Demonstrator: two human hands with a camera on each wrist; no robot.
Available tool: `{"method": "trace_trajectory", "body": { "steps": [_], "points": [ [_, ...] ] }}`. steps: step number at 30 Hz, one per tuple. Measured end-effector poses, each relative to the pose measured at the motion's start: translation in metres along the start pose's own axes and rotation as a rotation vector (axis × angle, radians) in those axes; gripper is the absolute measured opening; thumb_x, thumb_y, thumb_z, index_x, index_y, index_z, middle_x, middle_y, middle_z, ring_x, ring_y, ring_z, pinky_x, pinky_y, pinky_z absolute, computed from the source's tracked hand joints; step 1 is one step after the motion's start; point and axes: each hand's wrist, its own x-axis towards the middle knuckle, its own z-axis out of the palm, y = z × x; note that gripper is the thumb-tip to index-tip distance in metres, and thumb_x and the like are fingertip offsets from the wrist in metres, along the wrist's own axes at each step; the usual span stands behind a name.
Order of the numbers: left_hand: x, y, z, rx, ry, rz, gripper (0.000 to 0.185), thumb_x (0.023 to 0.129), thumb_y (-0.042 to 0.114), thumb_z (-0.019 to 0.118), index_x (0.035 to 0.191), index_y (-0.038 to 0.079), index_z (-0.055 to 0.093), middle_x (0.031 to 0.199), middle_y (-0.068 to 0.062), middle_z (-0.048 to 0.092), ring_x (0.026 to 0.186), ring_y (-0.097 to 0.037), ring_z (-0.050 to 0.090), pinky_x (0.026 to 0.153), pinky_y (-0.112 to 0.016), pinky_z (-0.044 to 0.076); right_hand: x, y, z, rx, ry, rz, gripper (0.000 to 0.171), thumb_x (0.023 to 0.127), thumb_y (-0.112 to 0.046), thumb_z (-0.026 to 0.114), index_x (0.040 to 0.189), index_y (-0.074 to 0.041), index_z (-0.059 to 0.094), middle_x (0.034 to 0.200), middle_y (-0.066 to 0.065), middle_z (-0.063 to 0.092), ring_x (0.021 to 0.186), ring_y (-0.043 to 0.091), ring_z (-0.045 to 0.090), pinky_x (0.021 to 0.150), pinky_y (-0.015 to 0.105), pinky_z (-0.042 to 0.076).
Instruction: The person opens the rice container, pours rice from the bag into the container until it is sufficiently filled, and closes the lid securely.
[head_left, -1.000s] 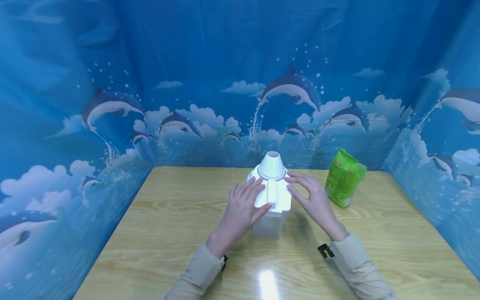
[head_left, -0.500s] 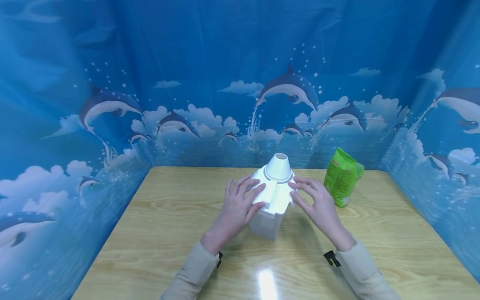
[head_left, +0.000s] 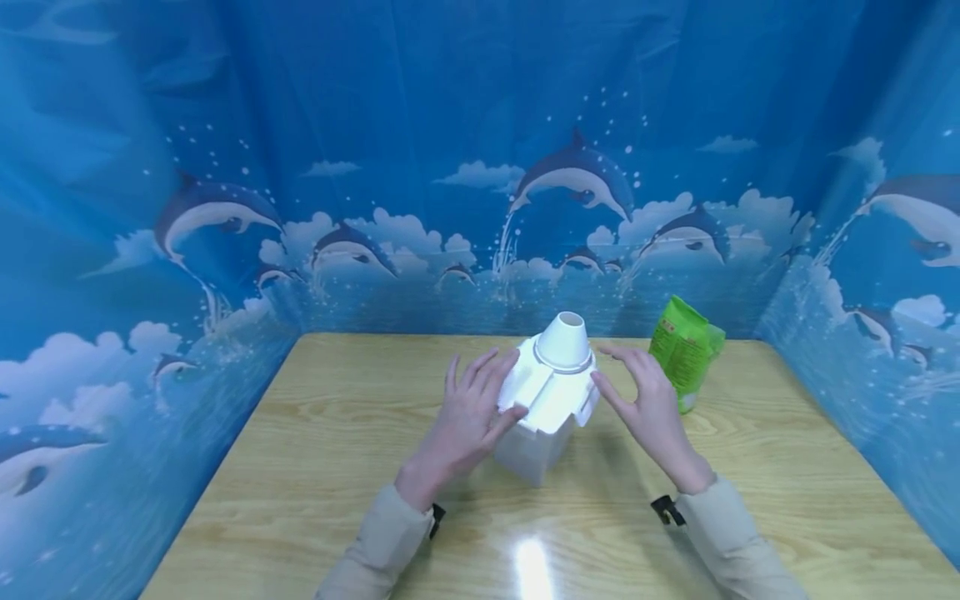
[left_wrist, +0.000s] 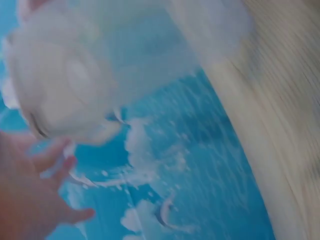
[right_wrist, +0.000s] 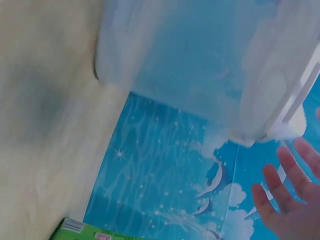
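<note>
From the head camera, a white container (head_left: 546, 408) stands tilted mid-table (head_left: 315, 467), the left hand (head_left: 465, 421) flat against its lid with straight fingers, the right hand (head_left: 648, 408) open beside it, apparently just clear. A green bag (head_left: 684, 352) stands nearby. Only the right wrist view shows the container's see-through wall (right_wrist: 190, 65); the left wrist view is blurred.

left hand (head_left: 463, 410): fingers straight, spread | right hand (head_left: 647, 405): fingers straight, raised

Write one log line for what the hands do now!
left hand: touches white container lid | right hand: open beside it | green bag: behind
</note>
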Motion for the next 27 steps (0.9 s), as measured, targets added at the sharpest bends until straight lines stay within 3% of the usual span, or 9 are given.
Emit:
{"method": "trace_trajectory", "body": {
  "steps": [7,11,21,27],
  "points": [
    [-0.004,0.034,-0.001,0.118,0.036,-0.180,0.077,0.097,0.066,0.051,0.148,0.008,0.046,0.147,-0.013,0.051,0.141,-0.035,0.040,0.115,-0.072,0.020,0.022,0.025,0.008,0.079,-0.264,0.139,0.054,0.105,-0.033,0.055,0.153,-0.011,0.044,0.154,0.019,0.045,0.140,0.043,0.041,0.110,0.069,0.033],
    [-0.008,0.046,0.004,0.144,0.037,-0.252,0.076,0.093,0.065,0.059,0.144,0.009,0.050,0.148,-0.013,0.049,0.143,-0.037,0.037,0.115,-0.072,0.019,0.026,0.033,0.014,0.155,-0.361,0.195,0.054,0.107,-0.035,0.050,0.155,-0.010,0.041,0.157,0.020,0.042,0.143,0.044,0.039,0.113,0.068,0.030],
    [-0.006,0.051,0.006,0.140,0.094,-0.238,0.068,0.091,0.056,0.068,0.138,0.007,0.057,0.146,-0.014,0.051,0.141,-0.039,0.040,0.112,-0.075,0.023,0.024,0.030,0.011,0.135,-0.362,0.251,0.058,0.106,-0.041,0.050,0.152,-0.005,0.044,0.153,0.023,0.045,0.141,0.046,0.040,0.112,0.068,0.031],
    [-0.004,0.049,0.003,0.099,0.074,-0.279,0.064,0.091,0.050,0.070,0.139,0.009,0.058,0.148,-0.012,0.052,0.142,-0.038,0.039,0.109,-0.079,0.019,0.020,0.026,0.008,0.120,-0.322,0.286,0.062,0.104,-0.044,0.053,0.151,-0.004,0.045,0.152,0.022,0.047,0.141,0.044,0.041,0.113,0.067,0.031]
  ]
}}
